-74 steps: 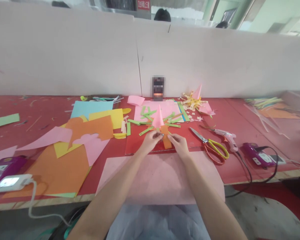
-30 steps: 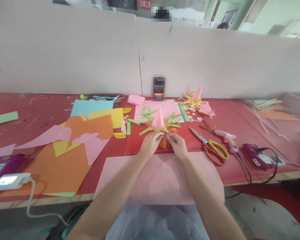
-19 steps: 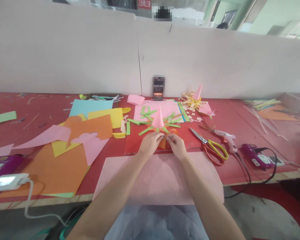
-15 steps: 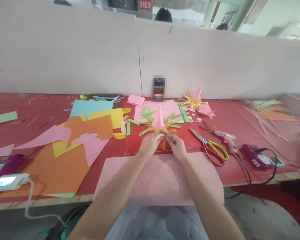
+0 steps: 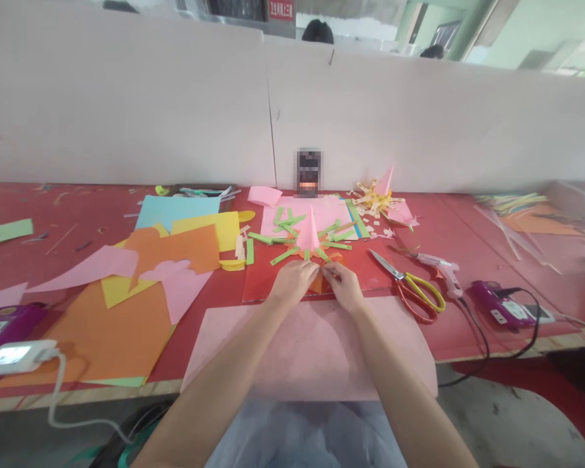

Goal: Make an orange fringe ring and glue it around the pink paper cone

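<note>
**Bent orange strip (image 5: 316, 283) in a 2-handed pinch**

Left hand (image 5: 292, 284) and right hand (image 5: 344, 284) meet at the fingertips, both closed on the orange strip, although the fingers hide much of it. The lower part of the strip shows in the gap between the hands; a curled part shows just beyond the right fingertips. Compared with 2.5 s ago, when the strip hung nearly flat, it is now bent, which suggests shaping by hand rather than mere holding.

Just beyond the grip stands 1 pink cone (image 5: 308, 233), upright, with green strips (image 5: 283, 255) spread around its base. The nearest of these reach close to the fingertips and probably leave little room for the fingers on that side. Beneath the grip lies a red board (image 5: 258, 279); nearer the body, a pink sheet (image 5: 312, 351) under the forearms.

To the right of the grip lie scissors (image 5: 398, 275), blades partly apart, and farther right a glue gun (image 5: 448, 270). Beyond and to the right is a 2nd pink cone (image 5: 385, 180) among yellow strips (image 5: 373, 198). Well to the left, orange sheets (image 5: 112, 331) overlap other coloured paper.
</note>
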`<action>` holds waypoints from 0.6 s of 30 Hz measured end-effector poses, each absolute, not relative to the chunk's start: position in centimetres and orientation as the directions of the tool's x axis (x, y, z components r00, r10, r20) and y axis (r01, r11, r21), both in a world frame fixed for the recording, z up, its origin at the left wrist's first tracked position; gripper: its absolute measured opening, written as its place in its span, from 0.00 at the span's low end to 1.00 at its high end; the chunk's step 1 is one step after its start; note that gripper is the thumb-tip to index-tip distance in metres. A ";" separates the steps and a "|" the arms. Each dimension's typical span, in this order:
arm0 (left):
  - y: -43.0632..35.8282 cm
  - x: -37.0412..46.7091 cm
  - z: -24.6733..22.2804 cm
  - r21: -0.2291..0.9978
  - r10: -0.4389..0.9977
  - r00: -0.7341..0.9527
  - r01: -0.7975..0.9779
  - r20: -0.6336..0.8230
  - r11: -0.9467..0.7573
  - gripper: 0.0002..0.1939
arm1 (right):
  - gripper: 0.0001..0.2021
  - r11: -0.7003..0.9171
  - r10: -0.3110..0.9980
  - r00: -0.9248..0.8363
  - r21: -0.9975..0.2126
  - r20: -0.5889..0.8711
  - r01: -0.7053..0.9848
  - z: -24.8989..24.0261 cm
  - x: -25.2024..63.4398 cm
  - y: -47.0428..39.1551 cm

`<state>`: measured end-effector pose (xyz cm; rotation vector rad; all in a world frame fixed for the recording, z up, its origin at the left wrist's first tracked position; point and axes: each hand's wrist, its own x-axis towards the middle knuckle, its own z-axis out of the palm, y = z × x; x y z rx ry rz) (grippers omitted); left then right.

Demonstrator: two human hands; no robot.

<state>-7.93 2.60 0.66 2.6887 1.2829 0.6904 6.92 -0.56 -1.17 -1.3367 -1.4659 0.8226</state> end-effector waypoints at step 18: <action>2.8 -8.1 0.5 0.400 0.834 0.469 0.732 0.292 -0.552 0.09 | 0.11 0.185 0.976 0.043 -0.919 0.213 0.348 -1.4 6.9 -0.5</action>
